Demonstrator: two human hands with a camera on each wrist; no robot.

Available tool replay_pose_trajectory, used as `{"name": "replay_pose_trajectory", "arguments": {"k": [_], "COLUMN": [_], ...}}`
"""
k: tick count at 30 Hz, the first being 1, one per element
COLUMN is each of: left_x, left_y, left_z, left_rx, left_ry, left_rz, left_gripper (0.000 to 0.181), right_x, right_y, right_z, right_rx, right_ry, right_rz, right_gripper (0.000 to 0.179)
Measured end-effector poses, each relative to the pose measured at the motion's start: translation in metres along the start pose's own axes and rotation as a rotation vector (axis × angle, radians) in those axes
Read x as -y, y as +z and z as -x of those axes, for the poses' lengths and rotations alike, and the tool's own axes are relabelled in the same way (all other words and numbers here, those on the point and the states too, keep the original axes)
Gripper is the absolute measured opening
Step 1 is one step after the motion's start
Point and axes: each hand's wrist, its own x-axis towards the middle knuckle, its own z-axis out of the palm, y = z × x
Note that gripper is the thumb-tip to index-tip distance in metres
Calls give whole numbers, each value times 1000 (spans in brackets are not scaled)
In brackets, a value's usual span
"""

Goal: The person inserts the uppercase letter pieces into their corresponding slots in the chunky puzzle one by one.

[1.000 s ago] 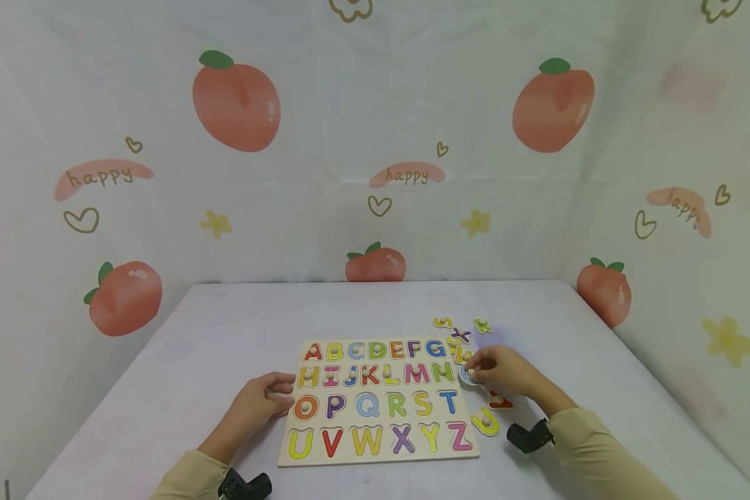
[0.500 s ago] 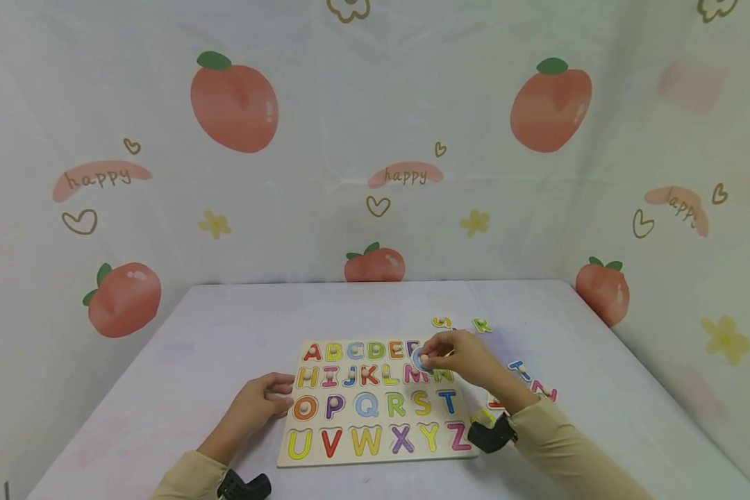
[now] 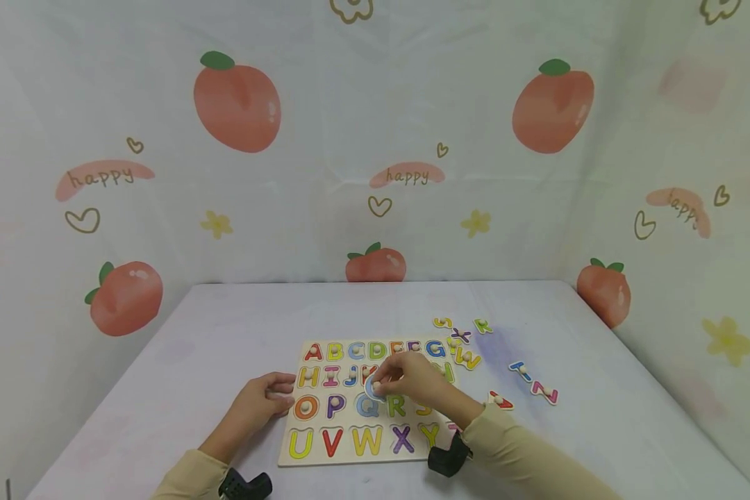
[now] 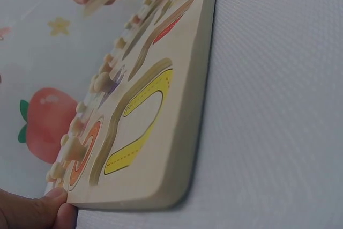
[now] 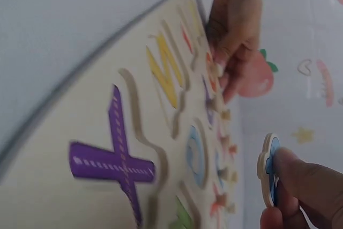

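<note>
My right hand [image 3: 409,380] pinches a light blue letter Q puzzle piece [image 3: 371,389] by its knob. It holds the piece tilted just above the light blue Q recess [image 3: 367,406] of the wooden alphabet board [image 3: 384,457]. In the right wrist view, the Q piece [image 5: 268,170] stands nearly edge-on, apart from the board. My left hand [image 3: 256,406] touches the board's left edge beside the O piece [image 3: 306,408], fingers loosely extended. The left wrist view shows its thumb [image 4: 37,207] at the board's corner. Knobbed letters fill the upper rows; U [image 3: 301,443] and W [image 3: 367,441] are bare recesses.
Loose letters lie right of the board: S [image 3: 442,322], R [image 3: 482,326], X [image 3: 460,335], W [image 3: 467,358], T [image 3: 520,371], N-like pink Z [image 3: 544,393] and a red V [image 3: 501,401]. My right forearm [image 3: 506,444] covers the board's lower right corner.
My right hand has carried the Q piece leftward from the board's right side, across the upper rows, to above the Q recess. The left hand has stayed at the board's edge.
</note>
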Motion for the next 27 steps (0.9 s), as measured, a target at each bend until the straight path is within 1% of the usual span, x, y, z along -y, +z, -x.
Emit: {"name": "replay_pose_trajectory", "arguments": {"k": [5,11,22,27], "left_x": [0,0,-1,-2], "left_y": [0,0,-1,-1], "left_z": [0,0,1,1], "left_rx": [0,1,3,0], "left_ry": [-1,-1,-6,-7], "left_rz": [7,16,13,9], "left_gripper": [40,40,41,42], "right_x": [-2,-4,-1,0], "right_y": [15,26,29,29], "right_z": [-4,-5,-5,-6], "right_rx": [34,55,69,84], "right_ry": [21,63,78,76], "right_rz": [-9,3,8,33], "right_gripper": [8,8,7,6]}}
